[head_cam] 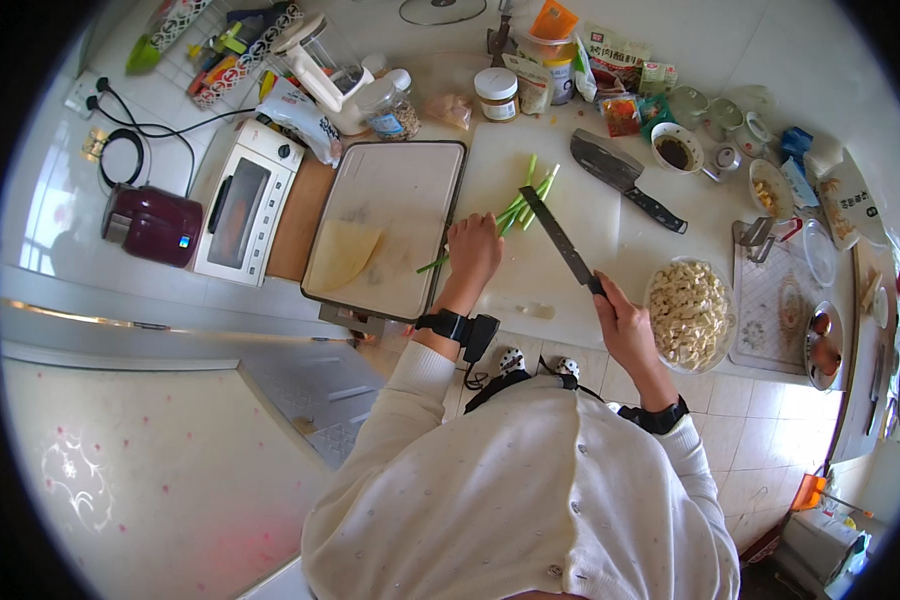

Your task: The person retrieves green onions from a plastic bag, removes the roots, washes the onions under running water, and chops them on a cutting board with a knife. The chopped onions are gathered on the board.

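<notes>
My left hand [476,246] rests on a bundle of green scallion stalks [529,199], fingers curled over them on a white cutting board [525,277]. Cut ends point away from me, and one thin stalk sticks out left of the hand. My right hand [626,319] grips a kitchen knife [559,232] by its handle. Its dark blade slants up and left, the tip beside the scallions; whether it touches them I cannot tell. Farther right lies a cleaver [606,161] with a black handle. By my right hand stands a clear bowl [730,330] of pale diced pieces [686,311].
Left is a dark-rimmed board [375,176] bearing a thin yellowish sheet [339,253], then a white toaster oven [244,206]. Jars [497,94] and seasoning packets [615,56] line the back. A bowl of dark sauce [675,148] and a plate with eggs [825,349] are at right.
</notes>
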`<state>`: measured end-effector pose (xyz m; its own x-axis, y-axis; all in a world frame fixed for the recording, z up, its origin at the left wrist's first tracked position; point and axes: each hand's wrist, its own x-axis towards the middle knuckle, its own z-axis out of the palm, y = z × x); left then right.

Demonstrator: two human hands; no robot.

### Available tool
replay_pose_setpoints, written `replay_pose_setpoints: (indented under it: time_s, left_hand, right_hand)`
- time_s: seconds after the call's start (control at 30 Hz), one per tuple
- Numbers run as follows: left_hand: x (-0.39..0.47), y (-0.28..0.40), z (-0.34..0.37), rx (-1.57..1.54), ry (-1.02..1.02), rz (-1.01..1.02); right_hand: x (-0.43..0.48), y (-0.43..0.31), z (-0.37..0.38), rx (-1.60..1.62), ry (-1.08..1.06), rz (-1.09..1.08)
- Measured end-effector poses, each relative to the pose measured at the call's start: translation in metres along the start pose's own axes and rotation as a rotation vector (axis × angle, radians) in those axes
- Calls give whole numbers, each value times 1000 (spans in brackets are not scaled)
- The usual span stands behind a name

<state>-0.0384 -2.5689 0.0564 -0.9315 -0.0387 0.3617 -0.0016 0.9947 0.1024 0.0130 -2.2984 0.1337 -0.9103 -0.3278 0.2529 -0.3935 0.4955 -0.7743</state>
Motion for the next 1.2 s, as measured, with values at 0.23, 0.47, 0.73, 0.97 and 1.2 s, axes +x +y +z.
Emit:
replay_pose_setpoints:
  time_s: [0.23,0.47,0.73,0.97,1.2]
  left_hand:
    - [-17,1,5,-52,5,41]
    - [-24,4,12,-33,30,39]
    - [-20,14,-12,-93,-42,-120]
    - [-14,7,-6,-132,-179,-44]
    - [-16,-3,-15,-142,-236,11]
  right_hand:
    - [19,-10,21,-242,-228,13]
    - [37,-3,54,-298,-296,62]
    - [38,-3,47,-162,-262,33]
    - [28,7,25,-82,-30,60]
    - [19,6,7,-159,-169,37]
